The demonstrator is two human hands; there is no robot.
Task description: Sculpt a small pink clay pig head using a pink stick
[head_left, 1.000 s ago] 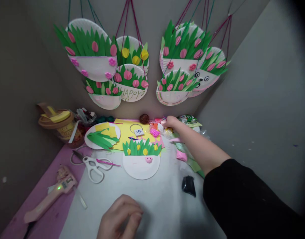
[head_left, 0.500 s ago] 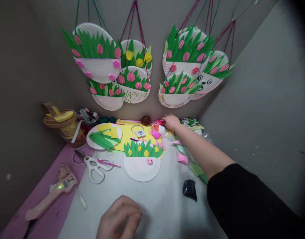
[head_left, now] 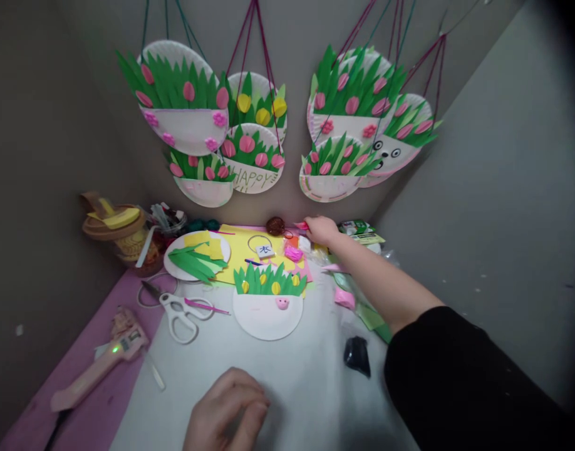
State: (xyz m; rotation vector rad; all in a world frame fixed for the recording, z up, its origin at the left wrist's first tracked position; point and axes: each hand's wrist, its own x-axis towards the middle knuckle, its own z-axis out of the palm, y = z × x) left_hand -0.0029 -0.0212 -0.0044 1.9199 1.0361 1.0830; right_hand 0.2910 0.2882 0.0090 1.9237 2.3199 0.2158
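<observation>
At the back of the table, my right hand is closed on a small bright pink packet; its contents are too small to make out. A brown ball lies just left of it, and a pink lump in clear wrap sits in front. Close to me, my left hand rests with fingers curled and thumb against them, nothing showing in it. Between the hands lies a folded paper plate pocket with green paper grass, yellow paper flowers and a pink pig-like face on its front.
Scissors and a pink glue gun lie to the left. Behind is a plate with green strips. A black packet and pink roll are at right. Decorated plate pockets hang on the wall.
My right hand has shifted slightly, and the pink packet at its fingertips has come up a little from the table. My left hand has stayed in nearly the same place.
</observation>
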